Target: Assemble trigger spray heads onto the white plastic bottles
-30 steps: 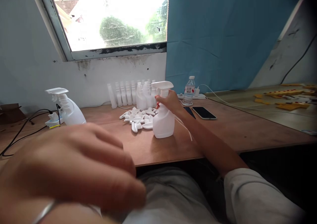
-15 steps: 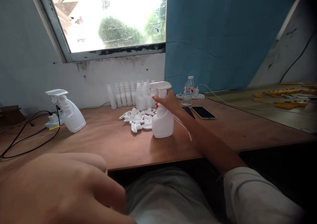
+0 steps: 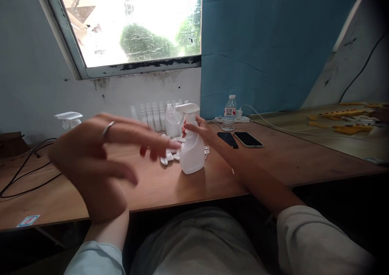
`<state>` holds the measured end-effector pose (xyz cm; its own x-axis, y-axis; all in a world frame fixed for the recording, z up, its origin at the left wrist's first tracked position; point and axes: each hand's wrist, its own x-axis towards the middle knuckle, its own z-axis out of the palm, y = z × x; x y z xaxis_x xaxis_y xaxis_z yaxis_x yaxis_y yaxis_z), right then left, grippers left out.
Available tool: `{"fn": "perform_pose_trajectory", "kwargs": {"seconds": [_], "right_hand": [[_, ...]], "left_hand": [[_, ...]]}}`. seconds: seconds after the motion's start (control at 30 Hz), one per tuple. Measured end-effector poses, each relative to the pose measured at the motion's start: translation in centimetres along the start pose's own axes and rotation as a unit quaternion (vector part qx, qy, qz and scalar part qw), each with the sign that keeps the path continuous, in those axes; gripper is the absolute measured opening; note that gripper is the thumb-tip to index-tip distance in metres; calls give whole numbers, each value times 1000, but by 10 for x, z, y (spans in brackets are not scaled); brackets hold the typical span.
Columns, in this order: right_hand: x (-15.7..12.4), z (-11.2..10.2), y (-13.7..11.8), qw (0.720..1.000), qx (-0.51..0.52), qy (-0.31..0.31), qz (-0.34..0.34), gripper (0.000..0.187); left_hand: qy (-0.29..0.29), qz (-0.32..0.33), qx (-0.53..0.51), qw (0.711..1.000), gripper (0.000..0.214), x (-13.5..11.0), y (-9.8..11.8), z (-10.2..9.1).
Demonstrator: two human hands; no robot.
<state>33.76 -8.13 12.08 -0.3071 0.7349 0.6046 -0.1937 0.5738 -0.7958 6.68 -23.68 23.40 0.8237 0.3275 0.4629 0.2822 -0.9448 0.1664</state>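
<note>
Fingers wrapped round its neck, my right hand (image 3: 203, 129) holds a white spray bottle (image 3: 192, 156) with a white trigger head on top. The bottle looks slightly tilted just over the table; whether its base touches the wood I cannot tell. My left hand (image 3: 106, 149), with a ring on one finger, is raised to the left, open and smeared by motion. Its fingertips reach toward the bottle's side, and contact is unclear. Loose white trigger heads (image 3: 167, 160) lie behind, partly hidden. A second spray bottle (image 3: 68, 117) shows only its head above my left hand.
White bottles without heads (image 3: 156, 119) stand in rows by the wall. Two phones (image 3: 248, 139), a clear water bottle (image 3: 229, 114) and a power strip (image 3: 242, 120) sit at the back right. Black cables (image 3: 18, 173) cross the wooden table (image 3: 146, 194) on the left.
My left hand has risen from the lower left and swung toward the bottle, its fingers now stretched out. My right hand and the spray bottle have shifted slightly left, and the bottle has tilted.
</note>
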Motion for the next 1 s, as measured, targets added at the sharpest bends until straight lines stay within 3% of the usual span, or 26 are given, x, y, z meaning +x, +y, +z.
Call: {"fn": "perform_pose_trajectory", "kwargs": {"seconds": [0.1, 0.17, 0.23, 0.37, 0.47, 0.63, 0.77, 1.0], "right_hand": [[-8, 18, 7, 997, 57, -47, 19, 43], [-15, 32, 10, 993, 78, -82, 34, 43], [-20, 46, 11, 989, 92, -107, 46, 40], [-26, 62, 12, 982, 136, -126, 41, 43], [-32, 65, 21, 985, 99, -134, 42, 48], [-48, 77, 63, 987, -6, -149, 63, 58], [-54, 84, 93, 973, -34, -205, 102, 55], [-54, 78, 92, 960, -89, -236, 125, 40]], "left_hand": [[24, 8, 11, 1000, 45, 37, -27, -2], [74, -22, 76, 994, 50, 50, -47, 3], [83, -54, 132, 986, 56, 55, -63, 9], [-5, -124, 160, 979, 55, 59, -79, 13], [-26, -162, 162, 973, 48, 56, -80, 7], [1, -257, 134, 957, 47, 34, -86, -12], [64, -377, 103, 918, 53, 3, -99, -31], [168, -532, 116, 821, 55, -43, -132, -52]]}}
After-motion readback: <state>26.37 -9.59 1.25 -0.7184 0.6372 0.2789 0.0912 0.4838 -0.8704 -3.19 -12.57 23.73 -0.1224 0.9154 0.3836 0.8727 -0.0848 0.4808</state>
